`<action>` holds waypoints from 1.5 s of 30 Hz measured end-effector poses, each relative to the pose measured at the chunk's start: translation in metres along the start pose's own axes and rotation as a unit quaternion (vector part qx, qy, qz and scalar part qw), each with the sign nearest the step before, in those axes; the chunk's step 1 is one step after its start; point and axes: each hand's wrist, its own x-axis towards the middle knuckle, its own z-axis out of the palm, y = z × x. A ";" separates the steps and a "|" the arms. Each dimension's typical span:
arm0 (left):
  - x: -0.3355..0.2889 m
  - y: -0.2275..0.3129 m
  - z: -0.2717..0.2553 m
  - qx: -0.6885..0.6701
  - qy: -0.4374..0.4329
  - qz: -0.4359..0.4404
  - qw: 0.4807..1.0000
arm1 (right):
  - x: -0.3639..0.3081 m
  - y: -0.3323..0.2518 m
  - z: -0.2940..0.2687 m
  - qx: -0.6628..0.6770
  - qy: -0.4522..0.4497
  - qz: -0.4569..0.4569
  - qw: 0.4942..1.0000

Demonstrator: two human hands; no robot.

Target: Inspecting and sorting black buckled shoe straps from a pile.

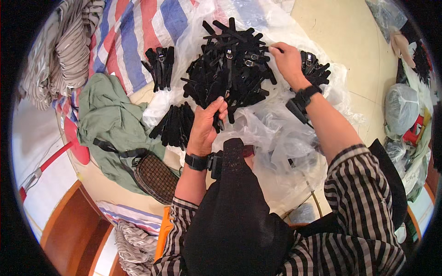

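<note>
A heap of short black straps with small silvery buckles [225, 69] lies on clear plastic sheeting in front of me. At the heap's near edge, my left hand [209, 120] is closed round black straps that point up and away; how many it holds is hidden. My right hand [287, 64] is at the heap's right side, thumb and finger pinching the end of a black strap [265, 48]. Smaller bundles of the same straps lie at the far left [161, 69], at the near left [174, 125] and beneath my right wrist [315, 69].
Crumpled clear plastic [285, 152] spreads to the right of my left hand. A green cloth [108, 106] and a brown patterned pouch [156, 177] lie to the left. Behind them are a striped woven sheet [124, 41] and bundled grey cords [71, 55]. Plastic-wrapped goods [401, 110] stand at the right.
</note>
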 end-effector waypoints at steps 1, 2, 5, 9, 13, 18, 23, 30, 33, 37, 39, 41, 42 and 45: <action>-0.001 0.001 0.001 -0.002 -0.010 0.001 1.000 | -0.007 -0.003 -0.006 -0.009 0.054 -0.054 0.997; 0.000 -0.001 0.004 -0.005 -0.017 0.000 1.000 | -0.012 -0.003 -0.018 -0.015 0.058 -0.054 0.997; -0.004 -0.001 0.001 0.002 -0.013 -0.018 1.000 | -0.035 -0.022 -0.036 0.211 -0.034 0.086 0.973; -0.005 -0.005 0.000 -0.024 0.006 0.005 1.000 | -0.061 -0.037 -0.058 0.238 -0.040 0.091 0.966; -0.006 0.004 0.008 -0.036 -0.015 0.005 0.999 | -0.078 -0.041 -0.068 0.254 -0.099 0.059 0.960; -0.002 0.006 0.011 0.052 -0.004 0.132 0.990 | -0.081 -0.047 -0.070 0.246 -0.213 0.043 0.945; -0.009 0.005 0.009 0.205 0.036 0.156 0.965 | -0.075 -0.056 -0.064 0.179 -0.257 -0.085 0.946; -0.016 0.011 0.012 0.168 -0.044 0.143 0.974 | -0.068 -0.071 -0.063 0.149 -0.283 -0.118 0.940; -0.025 0.008 0.022 0.091 -0.086 0.005 0.992 | -0.070 -0.074 -0.055 0.195 -0.302 -0.105 0.927; -0.021 0.005 0.013 0.102 -0.126 -0.032 0.986 | -0.070 -0.064 -0.030 0.266 -0.340 -0.028 0.901; -0.021 0.003 0.003 0.079 -0.121 -0.029 0.989 | -0.075 -0.065 -0.015 0.329 -0.350 0.042 0.876; -0.019 0.000 -0.006 0.068 -0.089 -0.049 0.993 | -0.076 -0.060 -0.009 0.317 -0.333 0.052 0.887; -0.018 0.000 -0.010 0.057 -0.058 -0.067 0.994 | -0.077 -0.058 -0.007 0.303 -0.315 0.062 0.897; -0.012 -0.003 -0.014 -0.021 -0.045 -0.063 0.997 | -0.069 -0.002 0.006 0.190 -0.155 0.098 0.964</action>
